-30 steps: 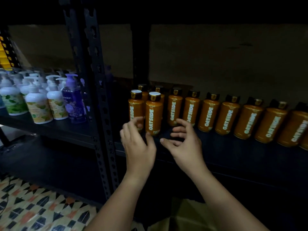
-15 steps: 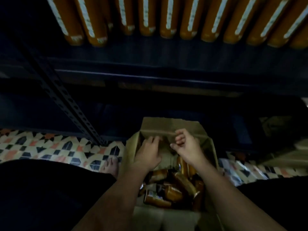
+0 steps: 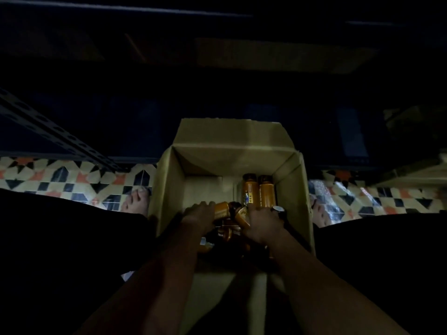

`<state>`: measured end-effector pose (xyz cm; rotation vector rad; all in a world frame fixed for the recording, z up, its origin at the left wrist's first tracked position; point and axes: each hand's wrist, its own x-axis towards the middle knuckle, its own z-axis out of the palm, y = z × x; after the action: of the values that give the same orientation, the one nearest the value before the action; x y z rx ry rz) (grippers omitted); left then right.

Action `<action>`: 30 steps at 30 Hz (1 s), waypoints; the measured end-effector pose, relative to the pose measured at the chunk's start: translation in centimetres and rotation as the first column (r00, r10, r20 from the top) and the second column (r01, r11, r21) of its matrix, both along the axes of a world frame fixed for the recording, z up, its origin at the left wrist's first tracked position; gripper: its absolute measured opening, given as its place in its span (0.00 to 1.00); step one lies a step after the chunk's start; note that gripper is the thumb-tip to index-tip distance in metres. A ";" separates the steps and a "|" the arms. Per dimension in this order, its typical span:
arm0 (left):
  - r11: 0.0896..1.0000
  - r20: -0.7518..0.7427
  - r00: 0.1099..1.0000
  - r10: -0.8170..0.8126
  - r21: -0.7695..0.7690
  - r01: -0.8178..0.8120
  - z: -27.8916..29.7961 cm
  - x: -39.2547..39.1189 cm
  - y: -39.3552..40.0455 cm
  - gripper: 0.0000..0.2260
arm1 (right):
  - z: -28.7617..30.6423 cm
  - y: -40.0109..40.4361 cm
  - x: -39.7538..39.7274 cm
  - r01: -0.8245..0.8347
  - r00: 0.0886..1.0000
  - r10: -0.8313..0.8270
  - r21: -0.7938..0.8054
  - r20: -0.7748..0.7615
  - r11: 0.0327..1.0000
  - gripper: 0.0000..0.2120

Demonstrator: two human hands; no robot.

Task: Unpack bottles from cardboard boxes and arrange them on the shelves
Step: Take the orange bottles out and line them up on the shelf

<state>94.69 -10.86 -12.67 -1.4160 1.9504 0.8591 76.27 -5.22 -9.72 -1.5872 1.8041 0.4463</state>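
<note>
An open cardboard box (image 3: 232, 141) stands on the floor between my knees, with several orange bottles inside. Two orange bottles (image 3: 258, 192) lie side by side against its right wall. My left hand (image 3: 199, 217) is down in the box and grips an orange bottle (image 3: 222, 210) lying on its side. My right hand (image 3: 262, 224) is also in the box, its fingers curled round another orange bottle (image 3: 242, 215) with a black cap (image 3: 278, 210). More bottles lie below both hands, mostly hidden in the dark.
A dark metal shelf unit (image 3: 217, 68) rises just behind the box, its slotted upright (image 3: 55, 134) slanting at left. The floor is patterned tile (image 3: 72, 180). My bare feet (image 3: 137, 199) stand on either side of the box.
The view has dropped from the shelf of bottles to the box. Both hands went from the box's far flap down into the box and took hold of bottles.
</note>
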 end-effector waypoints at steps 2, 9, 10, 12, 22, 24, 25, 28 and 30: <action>1.000 0.036 0.999 -0.026 -0.010 0.026 -1.1 -0.7 0.1 0.32 | -0.5 -0.1 0.2 -0.025 0.999 0.024 -0.016 -0.035 1.000 0.36; 0.999 0.064 0.998 -0.024 0.028 0.022 -2.3 -2.0 -1.9 0.38 | -1.8 -1.2 0.3 -0.087 0.993 0.088 0.018 -0.082 0.996 0.26; 1.000 0.078 0.997 -0.016 0.019 0.015 -2.2 -2.0 -2.1 0.38 | -1.9 -1.4 0.4 -0.055 0.996 0.057 0.028 -0.067 0.998 0.26; 0.998 0.079 0.995 0.063 0.008 -0.064 -1.9 -2.0 -2.1 0.36 | -1.9 -1.4 0.6 0.038 0.999 -0.038 0.056 -0.006 0.998 0.29; 0.707 -0.469 0.541 0.698 0.334 -0.623 5.0 -1.4 -1.5 0.27 | 1.8 -1.2 0.4 0.678 0.670 -0.572 -0.077 0.474 0.731 0.31; 0.681 -0.532 0.444 0.721 0.426 -0.596 7.6 -1.9 -1.7 0.27 | 3.8 -1.6 0.5 0.720 0.604 -0.539 -0.112 0.587 0.685 0.24; 0.686 -0.569 0.412 0.712 0.436 -0.582 8.9 -2.1 -1.7 0.27 | 5.0 -1.8 0.6 0.737 0.577 -0.516 -0.132 0.633 0.663 0.21; 0.719 -0.700 0.315 0.641 0.402 -0.567 12.7 -2.4 -1.5 0.27 | 8.6 -2.4 0.7 0.776 0.518 -0.424 -0.199 0.743 0.599 0.17; 0.757 -0.781 0.276 0.561 0.350 -0.552 15.4 -2.4 -2.0 0.26 | 11.5 -3.0 0.6 0.758 0.529 -0.314 -0.274 0.788 0.592 0.17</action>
<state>92.34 -12.81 2.70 -1.9338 2.0067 2.3150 76.84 -8.19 1.81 -1.1137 1.7715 -1.0289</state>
